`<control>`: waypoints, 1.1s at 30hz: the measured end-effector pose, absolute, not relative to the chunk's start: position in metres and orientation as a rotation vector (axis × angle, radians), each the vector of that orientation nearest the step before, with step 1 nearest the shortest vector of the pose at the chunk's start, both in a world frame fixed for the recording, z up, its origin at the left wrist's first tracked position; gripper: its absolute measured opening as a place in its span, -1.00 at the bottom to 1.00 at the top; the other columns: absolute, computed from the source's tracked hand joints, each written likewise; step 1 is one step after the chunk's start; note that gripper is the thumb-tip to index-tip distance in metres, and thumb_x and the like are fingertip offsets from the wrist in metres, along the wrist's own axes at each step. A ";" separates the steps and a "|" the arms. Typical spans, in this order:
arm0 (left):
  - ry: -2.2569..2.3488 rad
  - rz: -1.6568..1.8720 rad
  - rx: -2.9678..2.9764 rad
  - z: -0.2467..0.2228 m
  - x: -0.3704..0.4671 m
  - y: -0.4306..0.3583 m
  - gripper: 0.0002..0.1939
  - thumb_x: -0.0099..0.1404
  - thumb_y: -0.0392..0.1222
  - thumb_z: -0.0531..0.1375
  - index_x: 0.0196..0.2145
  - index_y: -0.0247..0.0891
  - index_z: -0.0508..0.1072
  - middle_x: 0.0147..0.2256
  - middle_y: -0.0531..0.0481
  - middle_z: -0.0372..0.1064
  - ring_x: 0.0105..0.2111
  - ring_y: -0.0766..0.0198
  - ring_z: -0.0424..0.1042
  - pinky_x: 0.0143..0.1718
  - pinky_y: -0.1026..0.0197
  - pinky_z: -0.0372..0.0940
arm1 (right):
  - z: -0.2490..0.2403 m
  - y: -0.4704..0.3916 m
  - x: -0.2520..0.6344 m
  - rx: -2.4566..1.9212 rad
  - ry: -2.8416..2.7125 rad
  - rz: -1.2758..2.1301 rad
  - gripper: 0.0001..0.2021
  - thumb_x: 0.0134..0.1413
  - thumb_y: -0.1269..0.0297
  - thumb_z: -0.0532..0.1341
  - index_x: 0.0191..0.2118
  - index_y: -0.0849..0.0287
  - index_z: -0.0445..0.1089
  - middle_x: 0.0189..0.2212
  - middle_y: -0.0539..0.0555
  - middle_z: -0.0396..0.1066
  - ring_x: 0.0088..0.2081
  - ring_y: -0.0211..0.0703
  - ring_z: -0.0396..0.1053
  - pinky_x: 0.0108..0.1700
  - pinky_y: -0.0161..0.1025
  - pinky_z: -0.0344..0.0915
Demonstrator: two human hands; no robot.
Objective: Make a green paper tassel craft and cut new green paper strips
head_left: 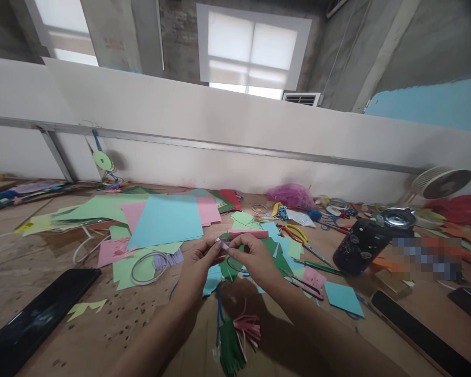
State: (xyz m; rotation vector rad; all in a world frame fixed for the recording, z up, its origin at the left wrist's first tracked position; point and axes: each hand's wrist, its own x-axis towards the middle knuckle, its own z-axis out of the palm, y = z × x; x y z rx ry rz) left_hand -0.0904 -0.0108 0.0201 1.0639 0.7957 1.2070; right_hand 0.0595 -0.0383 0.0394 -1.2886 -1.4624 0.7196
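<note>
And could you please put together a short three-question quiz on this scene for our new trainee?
1. Multiple choice: what is at the fingertips of the left hand and the right hand?
A) a black phone
B) a small pale strip
C) a pair of scissors

2. True or false: the large light-blue paper overlaps a pink sheet.

3. Short answer: which two colours are the fringed tassels seen between the person's forearms?

Key:
1. B
2. True
3. Green and pink
</note>
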 end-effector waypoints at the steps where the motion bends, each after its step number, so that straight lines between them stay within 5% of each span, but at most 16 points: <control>1: 0.798 1.214 1.060 0.020 -0.090 -0.011 -0.63 0.03 0.09 0.40 -0.31 -0.23 0.59 -0.33 -0.05 0.56 -0.31 0.16 0.53 -0.18 0.14 0.41 | 0.039 -0.038 0.060 -1.284 -1.466 0.721 -0.89 0.02 0.24 0.29 -0.41 0.17 0.44 -0.40 -0.02 0.41 -0.34 -0.21 0.27 -0.32 -0.30 0.11; 15: 0.850 1.246 1.045 0.026 -0.091 -0.013 -0.66 -0.03 0.08 0.43 -0.39 -0.22 0.58 -0.40 -0.02 0.55 -0.37 0.19 0.53 -0.24 0.18 0.41 | 0.039 -0.040 0.058 -1.310 -1.522 0.682 -0.97 0.02 0.36 0.26 -0.37 0.17 0.46 -0.35 -0.01 0.47 -0.31 -0.19 0.34 -0.27 -0.29 0.17; 29: 0.789 1.354 1.011 0.010 -0.095 -0.002 -0.71 0.13 0.02 0.37 -0.29 -0.24 0.54 -0.29 -0.02 0.56 -0.25 0.24 0.53 -0.14 0.22 0.40 | 0.049 -0.047 0.058 -1.275 -1.583 0.639 -0.74 0.13 0.40 0.18 -0.05 0.08 0.43 -0.18 0.01 0.53 -0.16 -0.15 0.45 -0.12 -0.24 0.27; 33: 0.784 1.366 0.949 0.014 -0.095 -0.002 -0.67 0.09 0.03 0.39 -0.32 -0.26 0.51 -0.31 -0.04 0.57 -0.27 0.22 0.54 -0.15 0.19 0.42 | 0.048 -0.046 0.061 -1.291 -1.547 0.629 -0.82 0.10 0.37 0.21 -0.15 0.10 0.41 -0.20 0.01 0.52 -0.16 -0.14 0.46 -0.12 -0.23 0.29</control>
